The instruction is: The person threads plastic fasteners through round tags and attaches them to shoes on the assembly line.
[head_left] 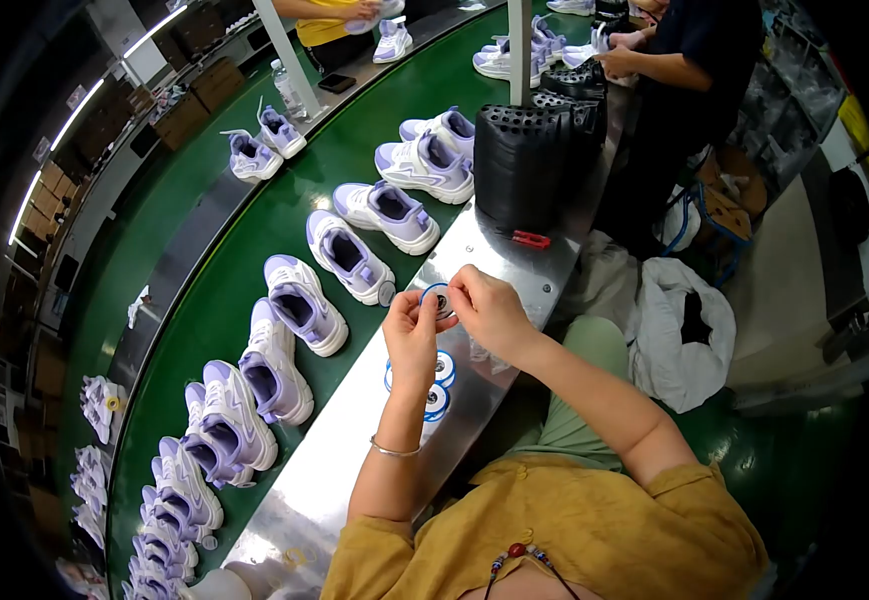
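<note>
My left hand (414, 335) holds a small round white spool with a blue rim (442, 301) between thumb and fingers. At the spool's right edge, the fingertips of my right hand (491, 312) are pinched together on it; any tape or thread end is too small to make out. Just below my hands, several similar white spools with blue rims (436, 402) lie on the metal bench (329, 470), partly hidden by my left wrist. Clear crumpled plastic (489, 358) sits beside them. The nearest shoe (349, 257), white and lilac, stands left of my left hand.
A green conveyor (224, 300) carries a curved row of white and lilac shoes (239, 415). Black perforated containers (522, 165) and a red tool (531, 239) sit ahead on the bench. Co-workers handle shoes farther off. A white sack (679, 335) stands at right.
</note>
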`<state>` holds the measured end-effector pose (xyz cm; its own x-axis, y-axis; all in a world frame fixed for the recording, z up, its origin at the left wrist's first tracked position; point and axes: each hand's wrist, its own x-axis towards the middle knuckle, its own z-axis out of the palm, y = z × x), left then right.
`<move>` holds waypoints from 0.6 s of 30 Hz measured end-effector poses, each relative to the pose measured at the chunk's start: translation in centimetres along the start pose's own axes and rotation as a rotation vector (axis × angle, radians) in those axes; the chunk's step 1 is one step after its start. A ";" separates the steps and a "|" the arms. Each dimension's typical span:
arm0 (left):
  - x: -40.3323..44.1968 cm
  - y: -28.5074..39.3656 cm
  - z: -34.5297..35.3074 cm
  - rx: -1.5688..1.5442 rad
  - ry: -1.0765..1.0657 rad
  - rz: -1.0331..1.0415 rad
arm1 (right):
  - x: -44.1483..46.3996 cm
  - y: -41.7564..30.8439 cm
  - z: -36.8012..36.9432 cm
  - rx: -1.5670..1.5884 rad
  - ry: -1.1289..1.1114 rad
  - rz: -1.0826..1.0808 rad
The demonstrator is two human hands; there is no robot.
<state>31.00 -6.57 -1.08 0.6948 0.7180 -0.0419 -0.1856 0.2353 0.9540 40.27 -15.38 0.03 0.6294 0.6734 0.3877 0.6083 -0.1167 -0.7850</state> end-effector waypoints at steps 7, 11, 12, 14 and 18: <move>0.0 -0.2 0.5 0.077 0.004 0.060 | 0.4 0.1 0.3 -0.151 0.007 -0.087; 0.3 -0.8 0.7 0.109 -0.058 0.080 | 0.3 0.8 0.0 0.067 0.010 0.019; 0.1 -0.4 1.0 -0.005 -0.048 0.061 | 0.4 0.9 0.0 0.095 0.011 0.021; 0.5 -0.1 0.7 -0.127 -0.063 0.009 | 0.4 1.3 0.1 0.140 0.042 -0.023; 1.1 0.1 0.5 -0.163 -0.105 -0.093 | 0.4 1.3 -0.3 0.145 0.034 -0.045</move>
<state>32.13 -6.11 -0.87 0.7810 0.6182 -0.0883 -0.2215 0.4065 0.8864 41.47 -15.47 -0.66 0.6207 0.6503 0.4381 0.5614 0.0215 -0.8273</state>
